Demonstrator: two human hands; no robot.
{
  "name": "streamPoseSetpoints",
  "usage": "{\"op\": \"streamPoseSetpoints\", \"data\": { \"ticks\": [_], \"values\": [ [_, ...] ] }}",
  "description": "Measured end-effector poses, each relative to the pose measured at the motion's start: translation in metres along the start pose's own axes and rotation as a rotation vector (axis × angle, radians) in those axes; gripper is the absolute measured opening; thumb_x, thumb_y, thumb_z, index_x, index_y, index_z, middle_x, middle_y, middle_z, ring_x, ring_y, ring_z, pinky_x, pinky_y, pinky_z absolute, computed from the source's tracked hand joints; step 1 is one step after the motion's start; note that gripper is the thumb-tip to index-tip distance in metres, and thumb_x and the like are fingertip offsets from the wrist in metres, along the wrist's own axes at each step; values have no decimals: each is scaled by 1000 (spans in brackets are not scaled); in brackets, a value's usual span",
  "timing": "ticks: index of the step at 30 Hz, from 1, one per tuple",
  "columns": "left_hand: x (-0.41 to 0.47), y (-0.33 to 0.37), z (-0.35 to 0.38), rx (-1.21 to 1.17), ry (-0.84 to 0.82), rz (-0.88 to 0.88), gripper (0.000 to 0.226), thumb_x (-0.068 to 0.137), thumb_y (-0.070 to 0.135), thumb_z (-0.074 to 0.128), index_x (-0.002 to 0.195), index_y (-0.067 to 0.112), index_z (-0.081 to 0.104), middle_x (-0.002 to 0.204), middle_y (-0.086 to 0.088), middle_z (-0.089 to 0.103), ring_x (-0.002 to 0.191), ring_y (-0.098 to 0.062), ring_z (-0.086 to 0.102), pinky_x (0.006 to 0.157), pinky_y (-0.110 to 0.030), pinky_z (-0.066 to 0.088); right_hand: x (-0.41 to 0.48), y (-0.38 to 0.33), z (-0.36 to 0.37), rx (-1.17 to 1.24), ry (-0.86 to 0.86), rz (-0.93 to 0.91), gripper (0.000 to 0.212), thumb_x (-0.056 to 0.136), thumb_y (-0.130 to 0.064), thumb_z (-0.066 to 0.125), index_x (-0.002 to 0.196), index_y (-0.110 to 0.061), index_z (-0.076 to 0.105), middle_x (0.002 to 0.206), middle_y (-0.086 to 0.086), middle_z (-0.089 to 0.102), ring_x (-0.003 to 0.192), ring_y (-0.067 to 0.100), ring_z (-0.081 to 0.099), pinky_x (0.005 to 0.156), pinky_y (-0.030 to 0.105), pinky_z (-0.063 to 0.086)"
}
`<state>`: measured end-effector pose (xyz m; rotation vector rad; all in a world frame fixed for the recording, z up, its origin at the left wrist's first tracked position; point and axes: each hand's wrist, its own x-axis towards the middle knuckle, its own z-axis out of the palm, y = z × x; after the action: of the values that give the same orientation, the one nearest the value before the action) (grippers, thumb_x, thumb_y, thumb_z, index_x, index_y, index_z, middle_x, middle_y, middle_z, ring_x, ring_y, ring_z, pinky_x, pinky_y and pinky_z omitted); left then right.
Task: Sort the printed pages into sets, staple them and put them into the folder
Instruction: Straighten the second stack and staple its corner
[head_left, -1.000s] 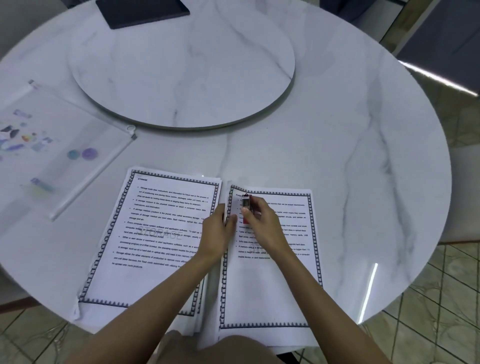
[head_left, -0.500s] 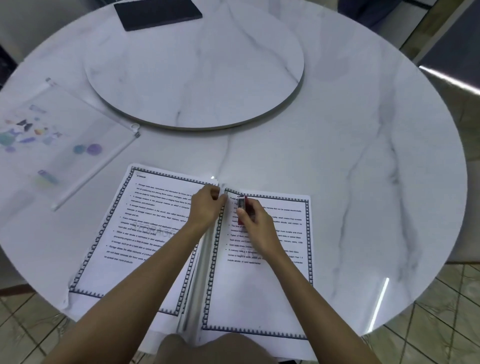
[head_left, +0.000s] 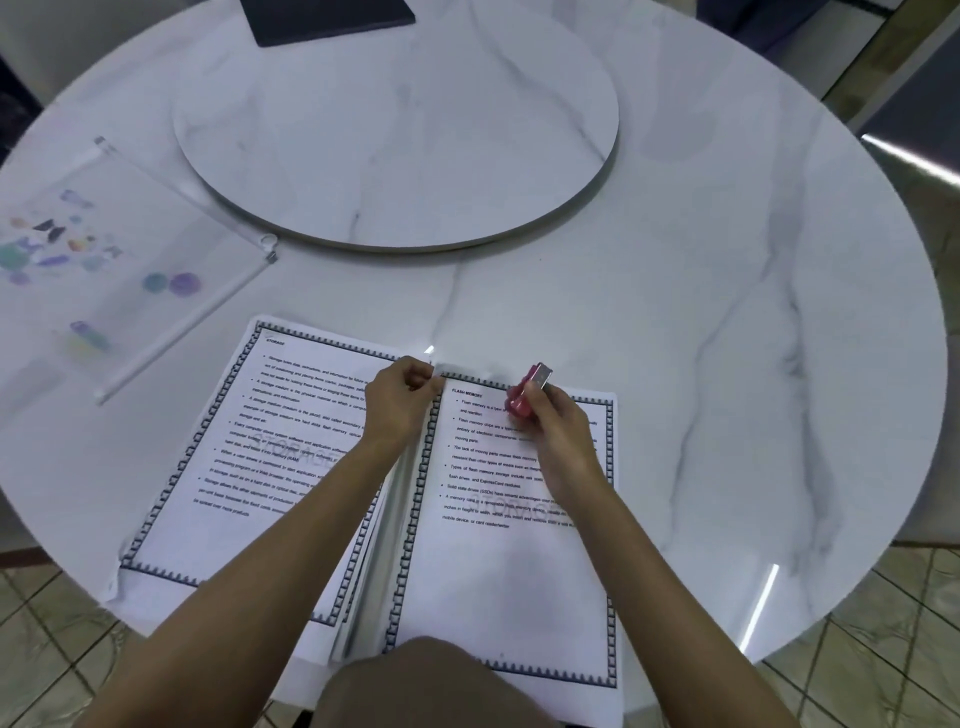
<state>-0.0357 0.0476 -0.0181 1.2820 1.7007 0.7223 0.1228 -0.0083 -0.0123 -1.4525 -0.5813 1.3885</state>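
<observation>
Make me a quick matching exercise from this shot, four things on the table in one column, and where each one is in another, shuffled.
Things:
1. stapler
2. zip folder
3. dark pad
4. STORAGE page

Places:
A. far edge of the turntable
B. left part of the table, lying flat
C. in the right hand, above the FLASH MEMORY page
D. under the left hand, beside the other set

Pairs: 1-C, 2-B, 3-A, 4-D

You get cool, even light; glare streaks the table (head_left: 727, 260) right of your grip, and wide-angle bending blurs the edges.
</observation>
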Motion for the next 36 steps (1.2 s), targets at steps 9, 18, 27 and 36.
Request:
{"op": "streamPoseSetpoints", "data": {
  "ticks": [9,18,27,36],
  "values": [
    [-12,2,-2,-90,13,133,15,85,16,64,75,25,56,75,8,59,64,-9,54,56,-2,41,12,-24,-1,-193,-127,-152,35,83,-3,64,116,-9,54,104,-1,64,100,11,61,86,19,51],
    [-22,7,-7,-161,-25,240,25,85,14,65,71,31,53,73,14,60,64,7,56,61,-5,42,11,-31,14,-368,-234,-324,39,77,5,67,108,-14,54,105,-6,65,105,7,61,87,20,50],
    [-23,6,-11,-152,-68,289,26,85,13,64,71,32,52,74,15,59,65,2,55,62,-8,41,10,-31,18,-368,-256,-313,38,77,4,67,104,-20,55,105,-5,66,103,10,63,94,26,49],
    [-23,8,-13,-169,-89,279,23,85,13,64,72,29,52,70,13,57,61,7,52,58,-6,38,12,-33,19,-402,-283,-291,40,78,3,67,103,-26,54,105,-8,66,107,11,62,90,19,49]
  ]
}}
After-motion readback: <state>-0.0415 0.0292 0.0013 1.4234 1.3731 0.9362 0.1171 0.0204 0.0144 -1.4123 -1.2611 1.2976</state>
